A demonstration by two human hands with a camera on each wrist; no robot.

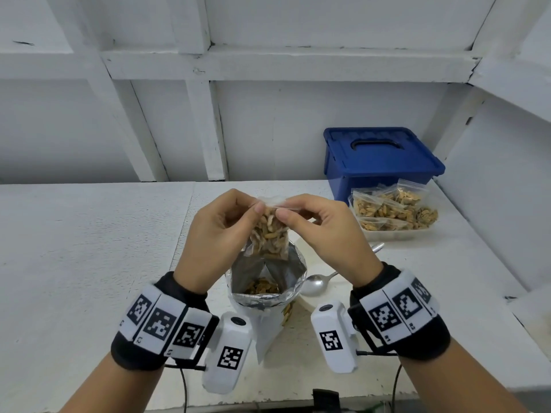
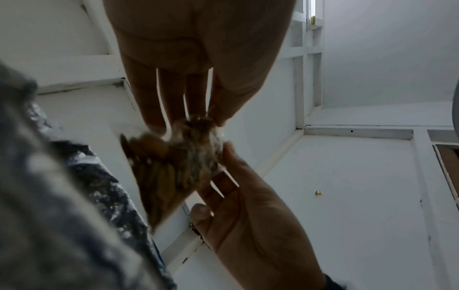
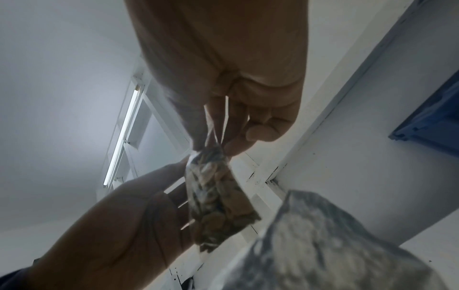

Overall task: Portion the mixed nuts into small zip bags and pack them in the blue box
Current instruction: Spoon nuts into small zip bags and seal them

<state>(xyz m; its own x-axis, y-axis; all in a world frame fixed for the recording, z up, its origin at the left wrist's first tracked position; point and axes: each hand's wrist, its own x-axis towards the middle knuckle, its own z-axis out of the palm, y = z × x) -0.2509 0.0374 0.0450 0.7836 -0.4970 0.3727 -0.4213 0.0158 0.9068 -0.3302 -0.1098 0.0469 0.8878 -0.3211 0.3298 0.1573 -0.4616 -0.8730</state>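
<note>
A small clear zip bag [image 1: 269, 234] full of nuts hangs above the open foil nut bag [image 1: 268, 278]. My left hand [image 1: 258, 207] pinches the left end of its top strip and my right hand [image 1: 281, 214] pinches the right end. The left wrist view shows my left hand [image 2: 191, 121] on the zip bag [image 2: 174, 166] from above. In the right wrist view my right hand [image 3: 213, 141] pinches the top of the zip bag [image 3: 216, 196]. The blue box [image 1: 381, 159] stands at the back right with its lid on.
In front of the blue box, a clear tray [image 1: 396, 234] holds several filled nut bags. A metal spoon [image 1: 316, 283] lies on a white plate [image 1: 328, 263] right of the foil bag. White wall panels stand close behind the table.
</note>
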